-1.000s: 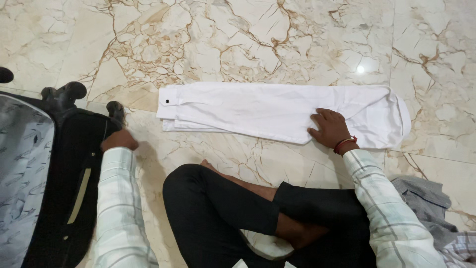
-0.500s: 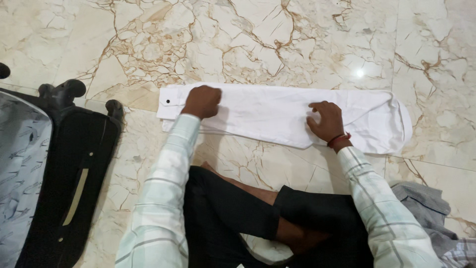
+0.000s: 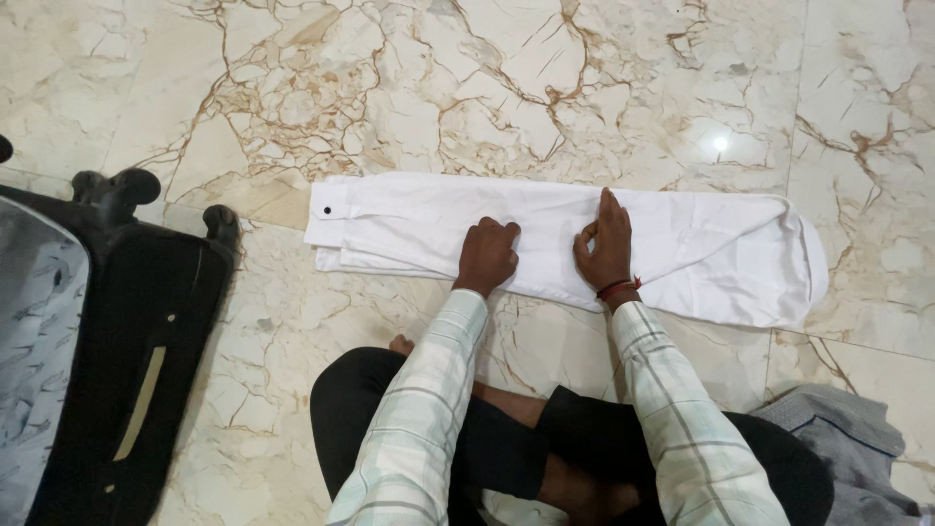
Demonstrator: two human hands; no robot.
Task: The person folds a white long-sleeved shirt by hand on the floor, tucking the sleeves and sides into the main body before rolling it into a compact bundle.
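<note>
A white shirt (image 3: 409, 219), folded into a long narrow strip, lies flat on the marble floor in front of my crossed legs. My left hand (image 3: 487, 255) rests knuckles-up on its middle with the fingers curled under. My right hand (image 3: 606, 244) presses flat on the cloth just to the right, fingers pointing away from me, a red thread band on the wrist. The two hands are about a hand's width apart. The buttoned cuff end is at the far left, the rounded end at the far right.
A black suitcase (image 3: 136, 351) with wheels lies open at the left, its patterned grey lining showing. A grey garment (image 3: 842, 438) is heaped at the lower right. My black-trousered legs (image 3: 506, 448) fill the bottom centre. Marble floor (image 3: 438, 88) extends beyond the shirt.
My left hand went from the suitcase edge to the shirt's left end, then slid right to its middle. My right hand shifted slightly left and flattened.
</note>
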